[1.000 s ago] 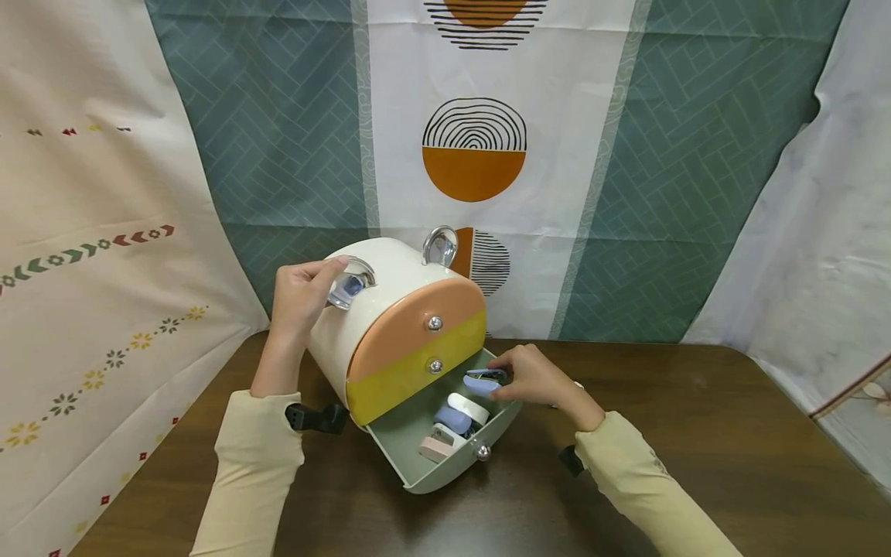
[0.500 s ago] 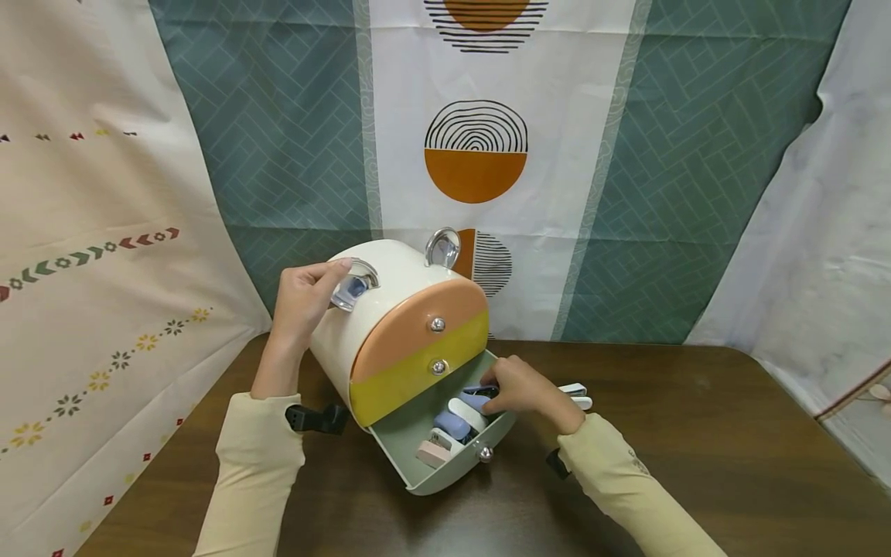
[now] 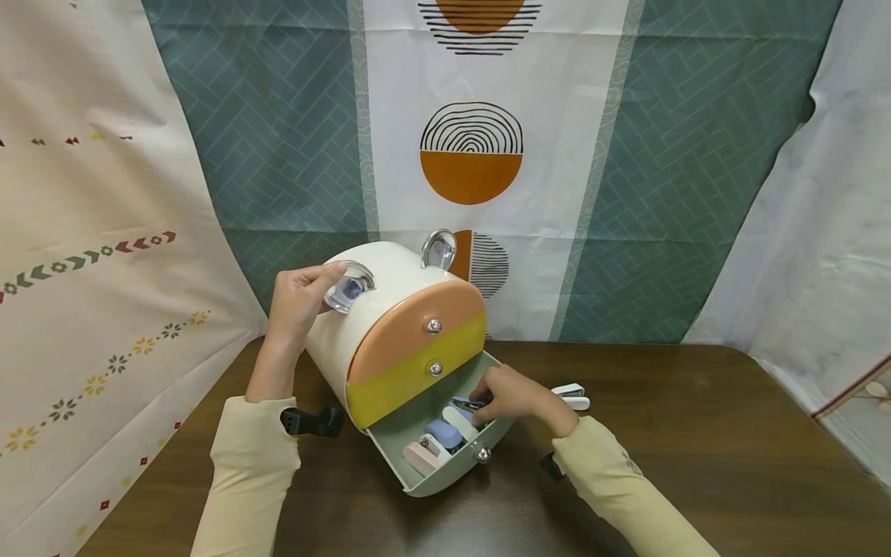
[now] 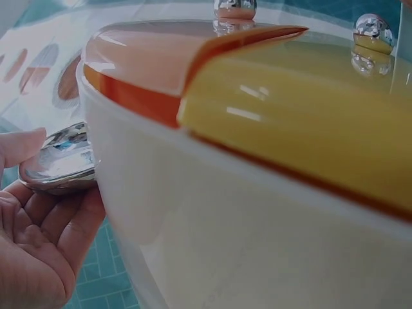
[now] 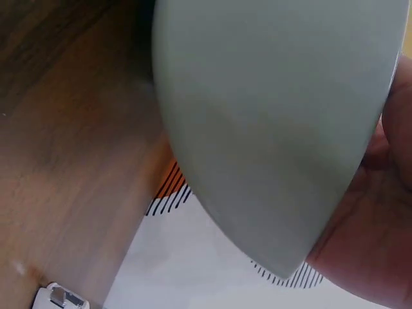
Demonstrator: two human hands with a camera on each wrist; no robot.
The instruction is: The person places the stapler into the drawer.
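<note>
Head view: within the past second, lowering the blue stapler [image 3: 465, 404], pinched between thumb and fingers of the right grip [image 3: 511, 393], from above the green drawer [image 3: 452, 474] down inside; nudging the row of four staplers [image 3: 444, 433] leftward, apparently making room for a fifth. Clamping the silver handle [image 3: 367, 275] with the left grip [image 3: 295, 298], presumably to steady the white cabinet [image 3: 400, 267].

Left wrist view: pinching the handle with thumb above and fingers beneath.

Right wrist view: reaching behind the drawer with fingertips hidden, with a loose white stapler [image 5: 58, 297] on the bench [image 5: 64, 129].
</note>
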